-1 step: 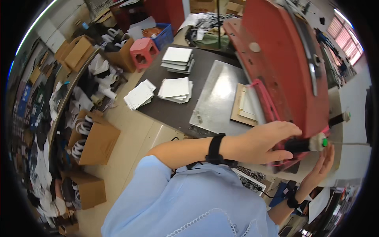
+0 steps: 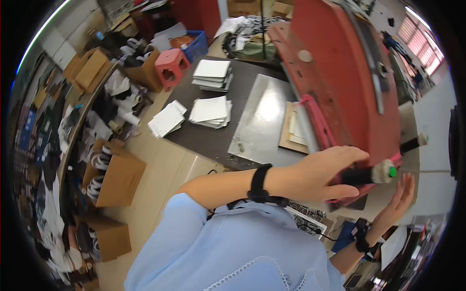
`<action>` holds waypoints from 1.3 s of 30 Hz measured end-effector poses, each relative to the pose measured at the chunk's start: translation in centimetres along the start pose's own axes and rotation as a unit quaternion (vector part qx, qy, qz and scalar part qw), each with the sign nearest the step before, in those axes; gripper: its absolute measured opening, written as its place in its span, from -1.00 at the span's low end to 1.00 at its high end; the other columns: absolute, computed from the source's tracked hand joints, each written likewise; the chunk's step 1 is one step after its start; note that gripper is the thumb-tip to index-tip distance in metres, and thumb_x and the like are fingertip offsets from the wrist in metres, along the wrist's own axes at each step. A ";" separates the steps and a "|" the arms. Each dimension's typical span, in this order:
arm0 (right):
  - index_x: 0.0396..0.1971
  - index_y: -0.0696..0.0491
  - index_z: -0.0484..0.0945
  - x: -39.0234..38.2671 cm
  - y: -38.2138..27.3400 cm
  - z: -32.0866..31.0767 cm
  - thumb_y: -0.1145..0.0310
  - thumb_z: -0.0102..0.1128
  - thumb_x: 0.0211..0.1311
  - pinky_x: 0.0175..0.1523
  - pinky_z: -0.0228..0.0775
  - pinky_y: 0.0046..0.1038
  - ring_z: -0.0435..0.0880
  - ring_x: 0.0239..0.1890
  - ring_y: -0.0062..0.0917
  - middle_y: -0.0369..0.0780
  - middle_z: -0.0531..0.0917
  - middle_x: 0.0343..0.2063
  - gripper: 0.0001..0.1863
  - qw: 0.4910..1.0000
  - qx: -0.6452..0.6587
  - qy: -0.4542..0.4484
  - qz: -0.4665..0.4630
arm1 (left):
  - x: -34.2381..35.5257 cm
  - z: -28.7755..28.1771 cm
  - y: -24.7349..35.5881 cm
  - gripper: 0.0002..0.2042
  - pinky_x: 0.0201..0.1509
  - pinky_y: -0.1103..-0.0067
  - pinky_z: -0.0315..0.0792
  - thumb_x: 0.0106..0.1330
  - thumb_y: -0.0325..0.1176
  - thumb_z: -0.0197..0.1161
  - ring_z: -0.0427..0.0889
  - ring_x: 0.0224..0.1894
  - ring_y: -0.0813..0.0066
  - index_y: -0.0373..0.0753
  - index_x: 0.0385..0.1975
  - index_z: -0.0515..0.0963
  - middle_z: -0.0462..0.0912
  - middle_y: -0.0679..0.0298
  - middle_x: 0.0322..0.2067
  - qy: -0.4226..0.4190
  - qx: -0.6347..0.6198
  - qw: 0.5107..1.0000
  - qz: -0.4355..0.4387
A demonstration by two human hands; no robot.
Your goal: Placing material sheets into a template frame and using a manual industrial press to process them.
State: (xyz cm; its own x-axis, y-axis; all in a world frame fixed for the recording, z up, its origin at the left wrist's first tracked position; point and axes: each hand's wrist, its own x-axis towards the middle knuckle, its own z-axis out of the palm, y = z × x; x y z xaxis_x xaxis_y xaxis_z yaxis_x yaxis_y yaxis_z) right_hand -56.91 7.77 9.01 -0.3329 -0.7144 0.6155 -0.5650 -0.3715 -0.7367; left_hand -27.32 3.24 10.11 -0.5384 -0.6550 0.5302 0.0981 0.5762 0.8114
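Note:
My left hand point(image 2: 326, 175) is at a black handle point(image 2: 358, 176) on the front of a red press machine point(image 2: 361, 92). Its thumb and fingers are spread to either side of the handle, not wrapped round it. The handle's pale end carries a green button point(image 2: 392, 172). Just beyond that button, my right hand point(image 2: 399, 201) is raised with fingers stretched out, holding nothing. Beneath the red head, a wooden board point(image 2: 287, 140) with pale pieces point(image 2: 298, 130) on it lies on a shiny metal plate point(image 2: 264, 114), partly hidden by the machine and a pink strip point(image 2: 318, 116).
Stacks of white cards point(image 2: 209, 110) stand on the dark tabletop point(image 2: 194, 138), left of the plate. A second black handle point(image 2: 413, 144) juts out at the right. A red stool point(image 2: 172, 65), a blue crate point(image 2: 196, 44) and cardboard boxes point(image 2: 121, 179) are to the left.
The view has shifted slightly, moving the table and machine left in the picture. The gap between my right hand and the green button has widened. My left hand stays by the handle.

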 end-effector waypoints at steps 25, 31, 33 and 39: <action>-0.25 0.24 0.55 5.3 -2.3 4.4 0.37 -0.01 0.26 -0.28 0.47 -0.56 0.59 -0.47 -0.57 -0.19 0.61 -0.51 -0.75 0.910 0.376 -0.043 0.169 | -6.5 -7.2 3.2 -0.52 -0.34 0.53 0.38 0.33 0.06 -0.01 0.48 -0.56 0.42 -0.36 -0.27 0.42 0.48 0.17 -0.62 0.372 -0.133 0.913 -0.104; -0.33 0.22 0.55 4.0 -0.7 5.0 0.36 -0.01 0.26 -0.32 0.40 -0.60 0.57 -0.49 -0.60 -0.20 0.59 -0.56 -0.76 0.909 0.375 -0.047 0.177 | -7.6 -6.9 1.7 -0.59 -0.41 0.51 0.30 0.39 0.02 -0.09 0.38 -0.58 0.43 -0.28 -0.28 0.37 0.39 0.23 -0.64 0.344 -0.094 0.928 -0.110; -0.33 0.22 0.56 3.8 -0.4 5.1 0.35 0.00 0.27 -0.33 0.39 -0.60 0.55 -0.50 -0.60 -0.20 0.58 -0.56 -0.76 0.907 0.379 -0.045 0.178 | -7.5 -6.9 1.5 -0.56 -0.39 0.51 0.34 0.38 0.05 -0.06 0.42 -0.58 0.42 -0.31 -0.29 0.38 0.42 0.21 -0.65 0.347 -0.099 0.927 -0.105; -0.30 0.21 0.54 4.4 -0.6 5.4 0.33 0.01 0.27 -0.36 0.35 -0.60 0.50 -0.54 -0.62 -0.21 0.56 -0.58 -0.76 0.904 0.388 -0.049 0.174 | -6.9 -6.6 1.9 -0.55 -0.41 0.51 0.28 0.44 0.06 -0.18 0.36 -0.60 0.43 -0.27 -0.29 0.36 0.36 0.25 -0.66 0.349 -0.098 0.926 -0.101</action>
State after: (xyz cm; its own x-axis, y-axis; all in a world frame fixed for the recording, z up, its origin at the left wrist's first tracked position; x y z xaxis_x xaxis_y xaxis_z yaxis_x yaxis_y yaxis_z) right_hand -53.93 1.67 10.68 -0.2984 -0.9031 0.3089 0.2735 -0.3910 -0.8788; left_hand -17.88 5.64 9.62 0.1036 -0.9357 0.3374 0.2414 0.3527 0.9041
